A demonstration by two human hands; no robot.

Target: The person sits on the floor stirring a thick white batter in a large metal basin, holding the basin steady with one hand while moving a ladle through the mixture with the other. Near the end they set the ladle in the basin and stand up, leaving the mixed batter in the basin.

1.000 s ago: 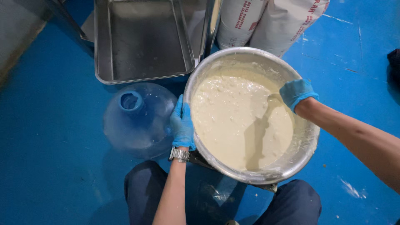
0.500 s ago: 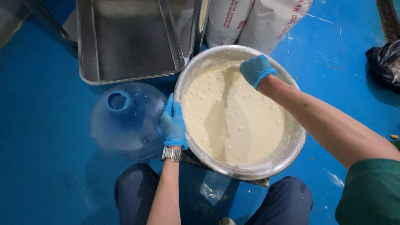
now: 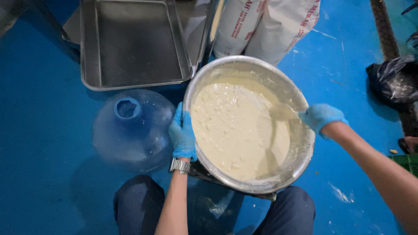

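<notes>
Centre frame: our gloved left hand (image 3: 183, 135) grips the left rim of the steel bowl (image 3: 300, 150) of pale batter (image 3: 237, 130). Our gloved right hand (image 3: 322, 116), centre right, is closed on a ladle (image 3: 283, 112) dipped in the batter.

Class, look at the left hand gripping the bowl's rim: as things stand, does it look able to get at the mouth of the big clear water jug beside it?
Probably yes. The left hand rests on the metal bowl rim, right beside the water jug. The jug's open mouth faces up with nothing over it, and nothing stands between them, though the hand would have to let go of the bowl.
</notes>
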